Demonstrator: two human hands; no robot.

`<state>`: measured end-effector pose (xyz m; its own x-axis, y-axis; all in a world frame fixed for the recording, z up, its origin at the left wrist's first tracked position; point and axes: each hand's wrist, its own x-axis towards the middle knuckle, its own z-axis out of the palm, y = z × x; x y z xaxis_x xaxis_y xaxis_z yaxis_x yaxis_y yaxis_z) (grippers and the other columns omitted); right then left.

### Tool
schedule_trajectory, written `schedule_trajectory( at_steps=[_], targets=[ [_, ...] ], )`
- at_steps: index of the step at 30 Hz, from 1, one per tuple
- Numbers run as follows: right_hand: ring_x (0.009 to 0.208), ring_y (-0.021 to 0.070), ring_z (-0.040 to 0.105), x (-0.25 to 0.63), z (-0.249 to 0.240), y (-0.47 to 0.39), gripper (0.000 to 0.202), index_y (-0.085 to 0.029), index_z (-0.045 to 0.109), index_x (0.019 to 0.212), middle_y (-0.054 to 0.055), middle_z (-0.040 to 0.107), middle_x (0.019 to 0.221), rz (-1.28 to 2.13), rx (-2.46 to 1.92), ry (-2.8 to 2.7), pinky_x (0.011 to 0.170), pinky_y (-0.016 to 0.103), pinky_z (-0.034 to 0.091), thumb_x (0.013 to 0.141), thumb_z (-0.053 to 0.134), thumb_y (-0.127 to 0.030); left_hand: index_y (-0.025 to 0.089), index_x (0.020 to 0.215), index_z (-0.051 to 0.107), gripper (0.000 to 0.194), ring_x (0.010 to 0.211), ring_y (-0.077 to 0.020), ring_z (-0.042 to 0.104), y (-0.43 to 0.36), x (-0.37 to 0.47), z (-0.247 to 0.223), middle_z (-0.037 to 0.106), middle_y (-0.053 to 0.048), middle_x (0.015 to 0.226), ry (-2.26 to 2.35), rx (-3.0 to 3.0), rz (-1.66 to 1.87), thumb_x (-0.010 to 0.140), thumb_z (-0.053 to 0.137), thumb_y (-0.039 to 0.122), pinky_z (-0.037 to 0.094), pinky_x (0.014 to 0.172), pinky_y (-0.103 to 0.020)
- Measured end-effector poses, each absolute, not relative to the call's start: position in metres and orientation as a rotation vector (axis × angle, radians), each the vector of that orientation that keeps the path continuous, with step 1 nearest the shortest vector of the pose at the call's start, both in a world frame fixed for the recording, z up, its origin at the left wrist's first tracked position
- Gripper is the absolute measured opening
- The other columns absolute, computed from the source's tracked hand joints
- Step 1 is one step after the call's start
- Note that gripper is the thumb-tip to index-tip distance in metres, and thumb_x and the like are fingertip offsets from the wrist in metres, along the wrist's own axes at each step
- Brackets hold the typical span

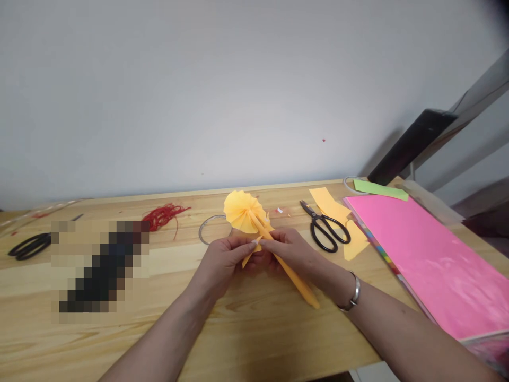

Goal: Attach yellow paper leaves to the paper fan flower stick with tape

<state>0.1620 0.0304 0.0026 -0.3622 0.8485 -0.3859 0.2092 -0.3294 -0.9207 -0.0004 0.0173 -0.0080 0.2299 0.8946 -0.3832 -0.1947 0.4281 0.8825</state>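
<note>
An orange paper flower (243, 211) with a pleated round head and a long rolled paper stem (296, 279) is held above the wooden table. My left hand (226, 260) pinches a small folded orange paper piece (251, 255) beside the stem. Against the stem, just below the flower head, my right hand (292, 250) is closed, its thumb meeting the left fingertips at the small piece. The stem passes under my right hand and slants down to the right. The lower fingers of both hands are partly hidden.
Black scissors (324, 228) and orange paper scraps (356, 241) lie right of my hands, near a pink paper stack (429, 249) with a green strip (380, 190). Behind my left hand is a clear ring (201, 228); red string (165, 216) and more scissors (32, 245) lie left.
</note>
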Motion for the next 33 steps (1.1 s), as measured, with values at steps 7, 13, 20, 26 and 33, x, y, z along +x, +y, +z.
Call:
schedule_trajectory(
  at_steps=[7, 13, 20, 26, 33],
  targets=[
    [0.053, 0.0092, 0.052, 0.1618, -0.0001, 0.0281, 0.028, -0.013, 0.062, 0.077, 0.004, 0.063, 0.067, 1.669, -1.369, -1.438, 0.048, 0.02, 0.041, 0.077, 0.059, -0.041, 0.013, 0.068, 0.07, 0.018, 0.052, -0.0091, 0.049, 0.0161, -0.0004, -0.0093, 0.06, -0.001, 0.058, 1.099, 0.876, 0.845, 0.069, 0.072, 0.031, 0.035, 0.051, -0.021],
    [0.054, 0.0088, 0.051, 0.1623, -0.0004, 0.0272, 0.028, -0.013, 0.062, 0.076, 0.004, 0.063, 0.068, 1.658, -1.363, -1.448, 0.049, 0.02, 0.041, 0.079, 0.056, -0.04, 0.013, 0.067, 0.071, 0.019, 0.053, -0.0098, 0.048, 0.0165, 0.001, -0.0069, 0.06, -0.001, 0.058, 1.064, 0.884, 0.866, 0.07, 0.07, 0.032, 0.036, 0.053, -0.022],
    [0.056, 0.0096, 0.051, 0.1626, -0.0017, 0.0287, 0.031, -0.013, 0.063, 0.075, 0.004, 0.062, 0.068, 1.606, -1.405, -1.475, 0.049, 0.02, 0.039, 0.076, 0.06, -0.044, 0.013, 0.068, 0.071, 0.019, 0.053, -0.0107, 0.05, 0.0155, 0.0011, -0.0066, 0.062, -0.003, 0.061, 1.102, 0.828, 0.868, 0.068, 0.071, 0.032, 0.037, 0.052, -0.023],
    [0.053, 0.0088, 0.05, 0.1618, -0.0014, 0.0278, 0.033, -0.012, 0.063, 0.077, 0.004, 0.061, 0.067, 1.635, -1.406, -1.462, 0.047, 0.02, 0.038, 0.076, 0.06, -0.046, 0.013, 0.07, 0.072, 0.018, 0.053, -0.0091, 0.049, 0.0151, 0.0008, -0.0067, 0.062, -0.003, 0.06, 1.076, 0.859, 0.868, 0.07, 0.07, 0.03, 0.036, 0.051, -0.02],
    [0.055, 0.0095, 0.052, 0.1617, -0.0032, 0.0268, 0.034, -0.013, 0.064, 0.08, 0.004, 0.065, 0.069, 1.669, -1.353, -1.444, 0.049, 0.02, 0.04, 0.076, 0.059, -0.046, 0.013, 0.068, 0.071, 0.02, 0.053, -0.0103, 0.049, 0.0144, 0.0017, -0.0061, 0.06, -0.002, 0.058, 1.093, 0.856, 0.868, 0.069, 0.07, 0.033, 0.036, 0.051, -0.022]
  ],
)
